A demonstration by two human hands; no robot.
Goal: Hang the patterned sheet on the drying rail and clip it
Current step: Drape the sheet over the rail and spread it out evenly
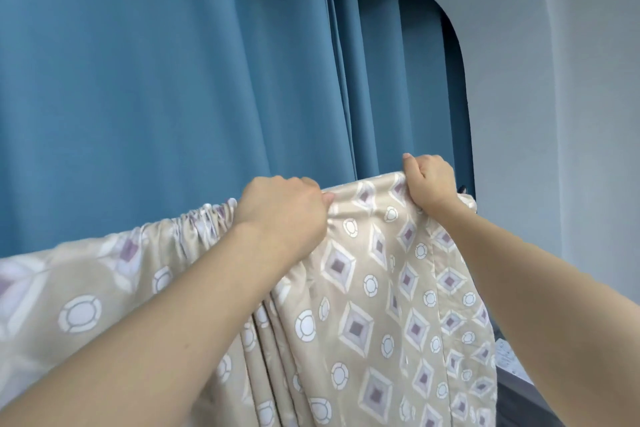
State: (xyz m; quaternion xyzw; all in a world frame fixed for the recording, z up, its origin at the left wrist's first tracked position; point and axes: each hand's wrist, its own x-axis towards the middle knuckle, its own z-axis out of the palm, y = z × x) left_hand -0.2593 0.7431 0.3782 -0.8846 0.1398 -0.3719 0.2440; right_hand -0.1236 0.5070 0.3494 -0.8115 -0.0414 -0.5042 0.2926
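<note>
The patterned sheet, beige with purple diamonds and white rings, hangs in front of me with its top edge held up. Its elastic hem is gathered into ruffles left of my left hand. My left hand grips the top edge near the middle, fingers curled over the fabric. My right hand grips the top edge further right and slightly higher, pinching a fold. A small dark end of the drying rail shows just right of my right hand; the rest of the rail is hidden behind the sheet. No clip is in view.
Blue curtains hang close behind the sheet, filling the left and middle. A white wall stands on the right. A dark surface shows at the lower right below the sheet.
</note>
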